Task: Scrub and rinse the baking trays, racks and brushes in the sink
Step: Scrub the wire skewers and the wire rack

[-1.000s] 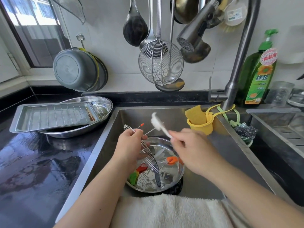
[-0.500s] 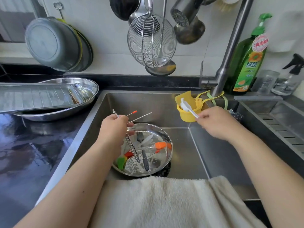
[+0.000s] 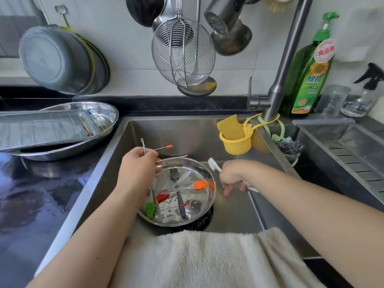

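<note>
Head cam is all I've got, so one view to go through. From where I'm driving this, the left hand [image 3: 138, 163] has its fingers curled round a bunch of thin metal skewer-type things [image 3: 143, 146], one with an orange tip sticking out to the right, held just above the far-left rim of the round steel pan [image 3: 204, 171] sitting in the sink [image 3: 187, 129]. The right hand [image 3: 233, 176] is wrapped round the handle of a small white brush [image 3: 212, 164], bristle end pointing far-left, right beside the pan's right rim. Can't tell exactly how the thumb sits on it, bit of blur there.

Progress-wise I'd say we're early to middle. The pan holds a wet pile: an orange silicone brush [image 3: 200, 185], a red one [image 3: 162, 197], a green one [image 3: 150, 209], a fork [image 3: 175, 179] and a bit more I can't make out. Water droplets in there, no suds that I can see, and the tap [image 3: 288, 53] isn't running. So scrubbing looks barely started on that lot.

Over on the left counter, a ribbed baking tray [image 3: 41, 129] lies across an oval steel dish [image 3: 104, 113], with something brownish near its right end. Looks like it needs doing too. Yellow sponge [image 3: 229, 129] sits in its holder, dish soap bottle [image 3: 311, 77] far right, untouched by either hand.
</note>
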Available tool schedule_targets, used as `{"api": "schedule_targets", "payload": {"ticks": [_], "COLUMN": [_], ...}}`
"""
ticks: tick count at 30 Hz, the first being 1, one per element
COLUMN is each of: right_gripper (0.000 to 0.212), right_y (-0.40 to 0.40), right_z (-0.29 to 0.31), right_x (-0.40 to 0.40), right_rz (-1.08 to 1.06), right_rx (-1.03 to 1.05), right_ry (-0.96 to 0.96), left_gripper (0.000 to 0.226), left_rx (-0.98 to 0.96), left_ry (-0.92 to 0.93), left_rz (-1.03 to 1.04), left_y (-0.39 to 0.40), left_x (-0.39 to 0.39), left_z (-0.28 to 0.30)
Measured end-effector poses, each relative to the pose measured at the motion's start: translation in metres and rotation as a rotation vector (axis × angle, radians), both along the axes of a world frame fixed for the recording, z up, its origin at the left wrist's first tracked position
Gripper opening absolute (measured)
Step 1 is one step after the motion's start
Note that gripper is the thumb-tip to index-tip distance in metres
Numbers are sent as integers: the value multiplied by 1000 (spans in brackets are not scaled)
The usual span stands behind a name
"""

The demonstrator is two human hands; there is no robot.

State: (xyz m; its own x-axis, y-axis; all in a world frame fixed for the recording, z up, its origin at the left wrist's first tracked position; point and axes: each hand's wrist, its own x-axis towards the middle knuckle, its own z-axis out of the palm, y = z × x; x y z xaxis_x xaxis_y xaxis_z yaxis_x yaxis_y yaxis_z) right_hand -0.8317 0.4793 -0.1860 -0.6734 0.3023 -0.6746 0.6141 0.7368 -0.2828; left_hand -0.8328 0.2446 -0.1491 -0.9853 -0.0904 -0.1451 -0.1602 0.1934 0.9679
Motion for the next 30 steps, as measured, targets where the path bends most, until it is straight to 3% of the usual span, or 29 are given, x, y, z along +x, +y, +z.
{"api": "schedule_targets", "payload": {"ticks": [2,4,5,8,11,16,20,23,25,27,30], "right_gripper": [31,22,13,29,21,15,17,40,37,16,34], "right_y": [-1,-3,-4,-3,8,25,41,42,35,27,7], "right_z": [-19,-35,-41,-45,-43,-38,-31,-30,-31,-40,-61], "right_x": [-14,-19,-21,-23,-26,-19,-30,-26,-17,-16,-20], "right_rz": [-28,-84,-105,-109,-141,148,143,144,176,161,154], "right_rx": [-5,-44,-112,-333,-466,-255,-49,42,-16,-83,-92], "right_ry": [-47,-45,-70,-158,-233,-470,-244,-41,-51,-61,-102], "left_gripper": [13,12,12,12,12,14,15,17,17,17,20], "left_rx": [-10,-13,-13,-36,-95,-165,-184,-198,-202,-197,-192], "left_ry": [-18,-25,-22,-12,21,36,23,24,26,30,43], "left_rz": [8,13,16,38,55,61,80,63,54,50,62], "left_y": [-1,-1,-1,-2,-3,-3,-4,-3,-3,-3,-2], "left_x": [-1,-1,-1,-5,-6,-5,-8,-9,-8,-9,-9], "left_z": [0,0,0,-3,-5,-5,-7,-8,-10,-11,-13]}}
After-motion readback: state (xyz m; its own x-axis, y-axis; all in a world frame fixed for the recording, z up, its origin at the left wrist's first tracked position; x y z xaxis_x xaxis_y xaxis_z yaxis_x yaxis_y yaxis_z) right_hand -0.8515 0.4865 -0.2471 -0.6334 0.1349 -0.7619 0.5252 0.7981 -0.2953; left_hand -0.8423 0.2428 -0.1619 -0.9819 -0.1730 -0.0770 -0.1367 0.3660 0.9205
